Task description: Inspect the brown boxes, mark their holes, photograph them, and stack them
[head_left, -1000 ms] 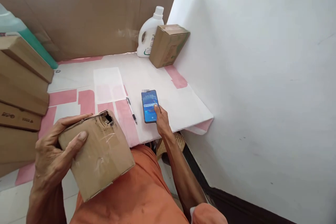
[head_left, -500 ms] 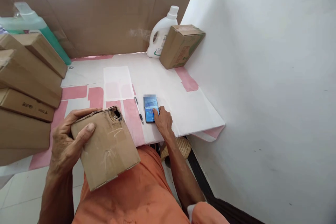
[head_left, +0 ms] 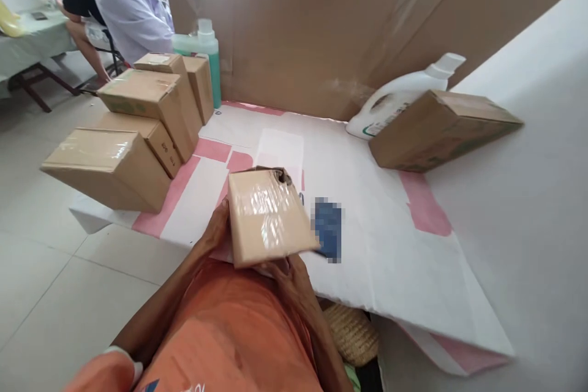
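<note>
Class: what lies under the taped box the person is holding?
Both hands, left hand and right hand, support the taped box from below. The covered table and any contents are hidden.

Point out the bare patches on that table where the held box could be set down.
Bare patch: the white sheet right of the phone, in front of the leaning box and white jug. Another: mid-table between the stacked boxes and the jug. The left edge is crowded with those boxes.
</note>
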`<move>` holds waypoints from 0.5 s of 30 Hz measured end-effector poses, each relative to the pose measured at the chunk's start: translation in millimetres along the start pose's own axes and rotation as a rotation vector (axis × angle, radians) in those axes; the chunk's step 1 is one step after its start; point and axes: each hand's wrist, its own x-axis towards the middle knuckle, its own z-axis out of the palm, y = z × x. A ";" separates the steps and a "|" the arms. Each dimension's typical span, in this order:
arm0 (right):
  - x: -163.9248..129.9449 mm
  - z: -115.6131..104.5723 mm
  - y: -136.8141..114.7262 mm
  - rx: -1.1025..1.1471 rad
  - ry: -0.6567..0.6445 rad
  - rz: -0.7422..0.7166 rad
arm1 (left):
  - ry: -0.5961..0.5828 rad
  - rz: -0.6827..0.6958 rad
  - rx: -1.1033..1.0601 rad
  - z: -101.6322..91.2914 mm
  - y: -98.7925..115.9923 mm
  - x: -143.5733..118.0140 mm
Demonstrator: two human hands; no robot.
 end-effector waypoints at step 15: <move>46.5 -15.3 -106.4 -0.160 0.064 -0.255 | -0.110 -0.060 -0.043 -67.4 55.4 -58.4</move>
